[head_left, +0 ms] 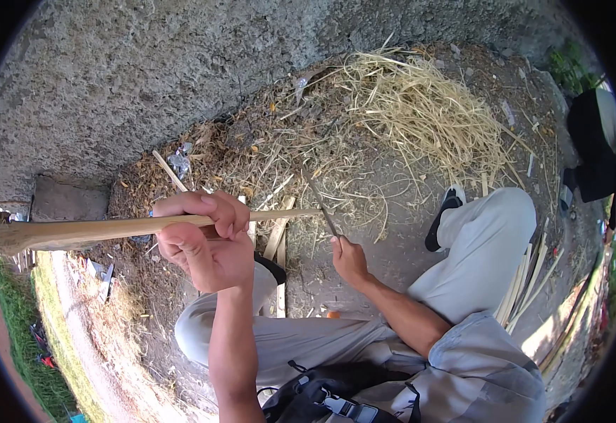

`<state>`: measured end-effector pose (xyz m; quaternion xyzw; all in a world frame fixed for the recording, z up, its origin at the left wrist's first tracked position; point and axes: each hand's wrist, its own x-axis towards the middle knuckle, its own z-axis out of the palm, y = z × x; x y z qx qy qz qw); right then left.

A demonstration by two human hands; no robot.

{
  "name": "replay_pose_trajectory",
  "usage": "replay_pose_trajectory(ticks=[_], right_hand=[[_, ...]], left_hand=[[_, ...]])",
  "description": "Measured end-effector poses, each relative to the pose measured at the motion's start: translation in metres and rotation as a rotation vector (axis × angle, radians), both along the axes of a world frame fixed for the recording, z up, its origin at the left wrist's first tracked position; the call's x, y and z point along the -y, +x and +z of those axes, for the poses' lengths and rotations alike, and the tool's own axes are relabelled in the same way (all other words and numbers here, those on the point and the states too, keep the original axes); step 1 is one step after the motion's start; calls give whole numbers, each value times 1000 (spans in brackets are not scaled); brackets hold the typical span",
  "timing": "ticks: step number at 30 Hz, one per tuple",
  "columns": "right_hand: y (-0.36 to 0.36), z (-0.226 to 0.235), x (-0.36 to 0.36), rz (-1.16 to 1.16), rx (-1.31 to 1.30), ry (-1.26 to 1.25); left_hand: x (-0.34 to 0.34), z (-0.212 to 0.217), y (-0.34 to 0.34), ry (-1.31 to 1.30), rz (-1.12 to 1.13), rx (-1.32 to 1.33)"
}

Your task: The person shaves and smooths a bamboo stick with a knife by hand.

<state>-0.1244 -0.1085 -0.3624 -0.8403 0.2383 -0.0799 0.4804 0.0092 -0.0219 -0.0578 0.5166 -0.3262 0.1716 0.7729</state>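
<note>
A long bamboo pole (103, 229) runs in from the left edge and narrows to a thin tip before me. My left hand (213, 243) is closed around it, fingers curled over the top. In my right hand (351, 262) is the handle of a knife with a long, narrow, dark blade (328, 218). The blade points up and away, crossing the pole's tip; whether it is cutting in cannot be made out. Below the pole, some flat pale wooden strips (277, 238) lie on the ground by my foot.
A rough concrete wall (181, 63) rises ahead. A heap of pale shavings (428, 113) lies on the littered ground at its foot. Long split strips (530, 282) rest beside my right knee. Another person in dark clothing (597, 148) is at the far right. Grass (22, 331) borders the left side.
</note>
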Motion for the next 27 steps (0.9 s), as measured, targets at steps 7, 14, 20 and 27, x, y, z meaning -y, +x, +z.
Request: replay_pose_trajectory(ticks=[7,14,20,27], right_hand=[[-46,-53,22,-7,-468,-89],[-20,-28,-3,-64,-292,-51],[-15,-15,12,-65,-133,-6],[1,66,34,-147,-200,439]], left_hand=[[-1,0,1,-41,-55,-35],[6,-1,1,-44,-105,-48],[6,4,11,-92,-106,-142],[2,16,18,24,-154,-165]])
